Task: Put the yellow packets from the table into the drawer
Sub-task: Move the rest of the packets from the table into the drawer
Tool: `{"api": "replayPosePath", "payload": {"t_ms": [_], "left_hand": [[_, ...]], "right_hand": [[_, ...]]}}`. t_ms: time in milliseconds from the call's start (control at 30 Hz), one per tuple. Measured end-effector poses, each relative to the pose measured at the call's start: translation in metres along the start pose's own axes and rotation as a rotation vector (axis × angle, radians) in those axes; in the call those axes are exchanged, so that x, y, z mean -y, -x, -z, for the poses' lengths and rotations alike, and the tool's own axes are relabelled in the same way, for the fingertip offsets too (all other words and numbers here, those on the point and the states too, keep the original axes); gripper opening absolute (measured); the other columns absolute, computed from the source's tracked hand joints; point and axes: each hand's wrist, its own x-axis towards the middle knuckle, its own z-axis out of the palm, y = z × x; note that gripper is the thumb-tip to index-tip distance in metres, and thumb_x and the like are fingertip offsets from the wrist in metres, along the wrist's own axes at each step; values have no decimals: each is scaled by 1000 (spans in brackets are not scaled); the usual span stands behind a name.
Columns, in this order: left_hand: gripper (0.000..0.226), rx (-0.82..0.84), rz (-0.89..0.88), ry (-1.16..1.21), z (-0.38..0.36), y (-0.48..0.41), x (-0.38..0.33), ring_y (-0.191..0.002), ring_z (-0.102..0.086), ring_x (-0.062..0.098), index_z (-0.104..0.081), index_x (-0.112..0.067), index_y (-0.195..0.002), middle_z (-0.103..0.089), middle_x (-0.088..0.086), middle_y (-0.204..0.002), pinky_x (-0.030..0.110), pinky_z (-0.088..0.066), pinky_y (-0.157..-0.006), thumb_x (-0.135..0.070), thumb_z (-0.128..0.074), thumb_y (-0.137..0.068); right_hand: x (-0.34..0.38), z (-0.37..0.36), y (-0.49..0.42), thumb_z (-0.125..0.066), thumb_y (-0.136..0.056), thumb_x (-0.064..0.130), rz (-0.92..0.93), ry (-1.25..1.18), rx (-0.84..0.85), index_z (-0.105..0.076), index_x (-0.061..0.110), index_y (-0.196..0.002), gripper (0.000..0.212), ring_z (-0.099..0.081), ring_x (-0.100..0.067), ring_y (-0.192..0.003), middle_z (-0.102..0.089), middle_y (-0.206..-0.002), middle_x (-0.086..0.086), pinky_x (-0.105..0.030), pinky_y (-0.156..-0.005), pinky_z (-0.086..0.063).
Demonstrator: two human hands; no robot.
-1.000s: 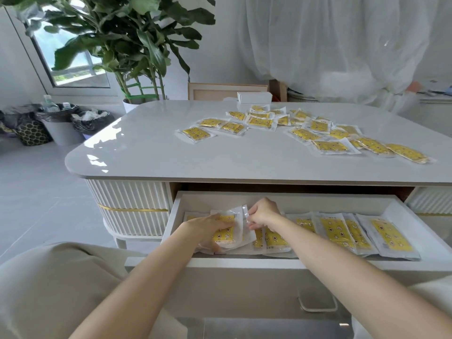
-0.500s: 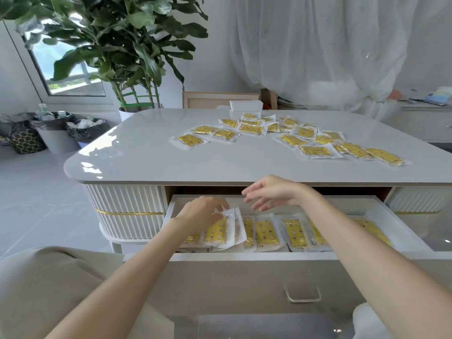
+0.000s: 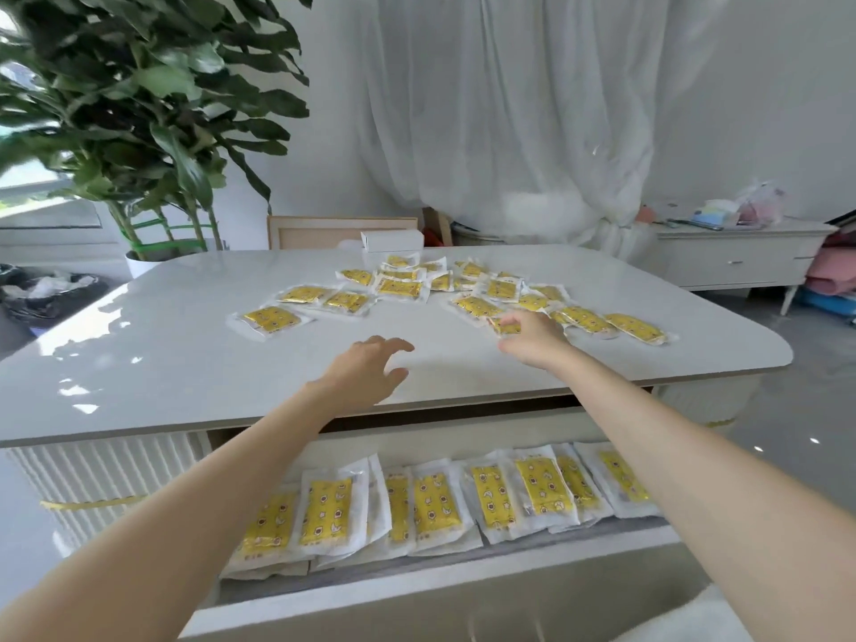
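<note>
**Two bare hands reach over a table strewn with yellow packets, above an open drawer**

A glossy, pale grey table (image 3: 185, 345) with rounded corners fills the middle of the frame. Small yellow packets in clear plastic wrappers (image 3: 400, 288) lie scattered and overlapping across its far centre and right. Those farthest away are too small to count.

The left hand (image 3: 370, 368), at centre, hovers over bare tabletop with its fingers loosely spread, holding nothing. The right hand (image 3: 532, 338), just right of centre, lies over the nearest packet (image 3: 502, 324). Its fingers are foreshortened, so whether they pinch the packet or only touch it cannot be told.

Below the table edge, the white drawer (image 3: 440, 437) stands pulled out. A row of the same packets (image 3: 324, 507) lies flat inside, overlapping. Both forearms cross the drawer and hide the ends of the row.

A small white cardboard box (image 3: 391, 240) sits at the table's far edge. At upper left, a large leafy green plant (image 3: 139, 108) is blurred and cut off by the frame.
</note>
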Motion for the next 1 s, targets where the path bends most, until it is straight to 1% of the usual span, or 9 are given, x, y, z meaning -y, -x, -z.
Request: {"api": "replayPosePath", "payload": {"t_ms": [67,133,267,433,533,667,767,867,1000], "left_hand": [[46,21,33,-22,-15,-18,0,-136,-30,25,-34,-34,-143,-33,0,-150,44,-30,-110,-36,-43,-97],[52,28,79,-35,-30,-38,-4,-143,-16,27,-24,-37,-147,-20,0,-156,48,-21,-114,-41,-40,-98],[57,-5,103,-27,-56,-83,-23,-146,4,28,-7,-43,-149,4,-3,-160,55,-2,-116,-45,-33,-98],[58,-28,-38,-97,-80,-137,-48,-146,8,28,1,-48,-147,11,-4,-159,56,-5,-115,-52,-29,-97],[62,-15,-101,-92,-89,-160,-58,-146,14,27,2,-51,-145,17,-7,-158,59,-4,-115,-62,-29,-92],[74,69,-102,-88,-90,-182,-62,-146,14,32,-5,-58,-142,16,-4,-159,57,0,-116,-82,-30,-76],[74,105,-85,-138,-92,-190,-60,-147,1,30,-12,-61,-140,-1,1,-161,54,0,-116,-87,-24,-72],[71,82,-83,-117,-93,-188,-60,-147,-6,25,-19,-58,-140,-11,1,-159,50,-2,-117,-85,-24,-75],[67,69,-103,-101,-86,-174,-54,-147,-10,19,-23,-51,-142,-18,-7,-158,46,-2,-119,-78,-30,-81]], "right_hand": [[-16,-2,-13,-52,-92,29,-76,61,-60,-45,29,-137,45,-25,-31,-137,-37,-145,-8,-43,-107,-33],[-33,-4,-27,-46,-95,40,-131,78,-97,-40,30,-139,46,-20,-32,-139,-29,-150,-6,-46,-108,-29],[-66,-4,-52,-36,-95,53,-210,140,-212,-32,36,-143,51,-13,-31,-142,-16,-156,-4,-50,-113,-18],[-98,3,-89,-34,-91,65,-282,145,-295,-29,34,-146,63,-6,-33,-145,-5,-160,-6,-46,-112,-18],[-117,10,-108,-32,-89,67,-340,193,-393,-35,34,-143,64,-5,-31,-144,-6,-160,-7,-47,-110,-18],[-128,8,-125,-22,-86,76,-390,341,-335,-36,35,-143,72,-13,-33,-141,-23,-154,-15,-47,-111,-12],[-126,5,-128,-16,-84,79,-380,440,-258,-33,33,-144,77,-21,-35,-137,-39,-144,-19,-48,-111,-13],[-122,6,-126,-19,-86,76,-348,450,-211,-31,36,-144,72,-24,-36,-136,-35,-145,-19,-51,-112,-13],[-98,0,-112,-31,-92,58,-235,411,-120,-20,35,-149,63,-20,-37,-139,-24,-153,-18,-45,-115,-14]]}}
